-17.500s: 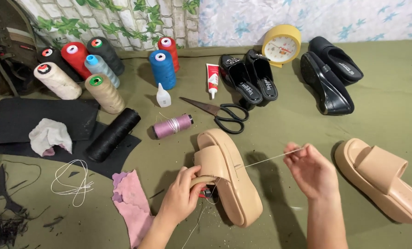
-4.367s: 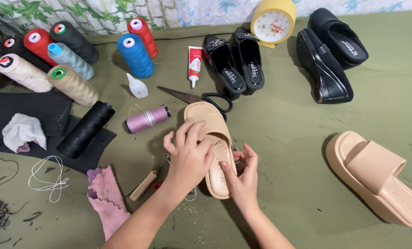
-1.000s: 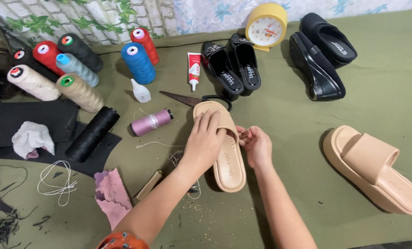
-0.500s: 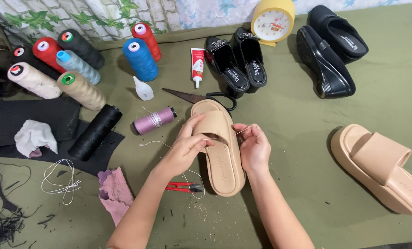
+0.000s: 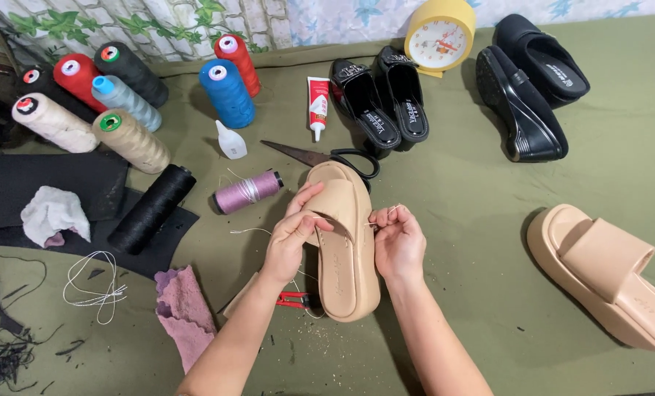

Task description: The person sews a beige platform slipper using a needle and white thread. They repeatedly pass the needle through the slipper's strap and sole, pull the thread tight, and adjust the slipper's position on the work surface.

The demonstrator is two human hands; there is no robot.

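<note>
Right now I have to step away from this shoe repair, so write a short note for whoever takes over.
Left hand grips the strap of the beige slide sandal, thumb over its edge. Right hand pinches a thin thread at the strap's right side. Sandal lies sole down on the green mat; its mate sits to the right. Red snips lie beside it, scissors behind. Stitching is under way; how far along cannot be seen.

A small glue tube (image 5: 318, 105), white with a red printed panel and a white cap, is seen lying at the far middle of the green mat, just left of a pair of black sandals. Pale printed insole labels (image 5: 375, 122) are carried by those sandals. A round clock face (image 5: 438, 42), white in a yellow case, is stood farther right.
</note>
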